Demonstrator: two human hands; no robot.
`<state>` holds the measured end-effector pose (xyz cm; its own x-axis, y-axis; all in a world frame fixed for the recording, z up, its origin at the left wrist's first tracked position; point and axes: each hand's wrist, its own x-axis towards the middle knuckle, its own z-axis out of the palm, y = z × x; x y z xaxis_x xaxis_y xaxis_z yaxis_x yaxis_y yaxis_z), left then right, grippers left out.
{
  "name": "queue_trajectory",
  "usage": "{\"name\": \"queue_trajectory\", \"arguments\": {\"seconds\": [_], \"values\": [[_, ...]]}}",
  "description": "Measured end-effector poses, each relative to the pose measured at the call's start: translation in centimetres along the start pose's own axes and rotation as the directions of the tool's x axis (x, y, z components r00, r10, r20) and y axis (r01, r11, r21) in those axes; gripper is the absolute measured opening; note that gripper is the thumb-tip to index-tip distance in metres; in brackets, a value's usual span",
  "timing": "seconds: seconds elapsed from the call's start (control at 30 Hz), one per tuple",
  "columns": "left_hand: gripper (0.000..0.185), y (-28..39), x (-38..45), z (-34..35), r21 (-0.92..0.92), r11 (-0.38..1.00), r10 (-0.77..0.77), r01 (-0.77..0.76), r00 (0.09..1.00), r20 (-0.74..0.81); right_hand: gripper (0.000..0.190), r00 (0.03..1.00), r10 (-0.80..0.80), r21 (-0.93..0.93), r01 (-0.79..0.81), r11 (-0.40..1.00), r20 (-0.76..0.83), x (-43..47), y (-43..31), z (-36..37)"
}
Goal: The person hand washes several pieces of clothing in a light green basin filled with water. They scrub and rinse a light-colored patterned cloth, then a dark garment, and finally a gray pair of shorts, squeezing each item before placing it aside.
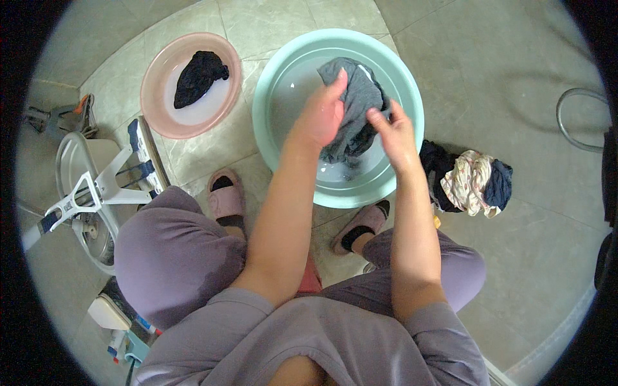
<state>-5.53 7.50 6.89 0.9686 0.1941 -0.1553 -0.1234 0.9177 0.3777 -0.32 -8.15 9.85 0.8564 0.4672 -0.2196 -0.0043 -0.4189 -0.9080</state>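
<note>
A wet grey cloth garment (355, 94) hangs bunched over a mint-green plastic basin (263, 120) that holds cloudy water. My left hand (326, 113) lies along the garment's left side, thumb up and fingers partly hidden; how firmly it grips cannot be told. On the garment's right edge, my right hand (396, 132) pinches the cloth between thumb and fingers. The garment's lower part reaches down to the water.
Left of the basin stands a pink basin (150, 103) with a black cloth (200, 79) in whitish water. Crumpled clothes (470, 181) lie on the tiled floor at the right. A white-framed mop (96, 193) and a small bucket (104, 154) are at the far left. My slippered feet flank the green basin's near side.
</note>
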Motion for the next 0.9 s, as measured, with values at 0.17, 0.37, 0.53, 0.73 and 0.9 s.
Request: {"name": "queue_trajectory", "arguments": {"seconds": [0.17,0.37,0.53,0.73,0.9], "values": [[0.035,7.3,-2.1,3.1,0.426,0.882,0.283,-0.201,0.949,-0.138,0.027,0.952,0.07,0.563,0.115,0.818,-0.296,-0.4,-2.9,-5.0],[0.039,10.7,-3.5,7.4,0.422,0.836,0.416,-0.351,0.906,-0.072,0.042,0.968,0.074,0.641,0.101,0.761,-0.241,-3.1,-12.6,-5.9],[0.042,10.7,-2.7,5.9,0.296,0.925,0.266,-0.239,0.962,-0.054,0.041,0.991,0.058,0.724,0.048,0.688,-0.121,-3.5,-12.7,-6.3],[0.047,6.9,-0.2,0.1,0.166,0.986,0.002,0.031,0.981,-0.192,0.054,0.926,0.363,0.629,-0.223,0.745,-0.102,2.8,-4.2,-3.3],[0.044,-5.1,3.8,-10.0,0.696,0.655,0.253,0.294,0.783,-0.568,0.059,0.966,0.247,-0.296,-0.217,0.93,0.07,9.1,10.2,3.2]]}}
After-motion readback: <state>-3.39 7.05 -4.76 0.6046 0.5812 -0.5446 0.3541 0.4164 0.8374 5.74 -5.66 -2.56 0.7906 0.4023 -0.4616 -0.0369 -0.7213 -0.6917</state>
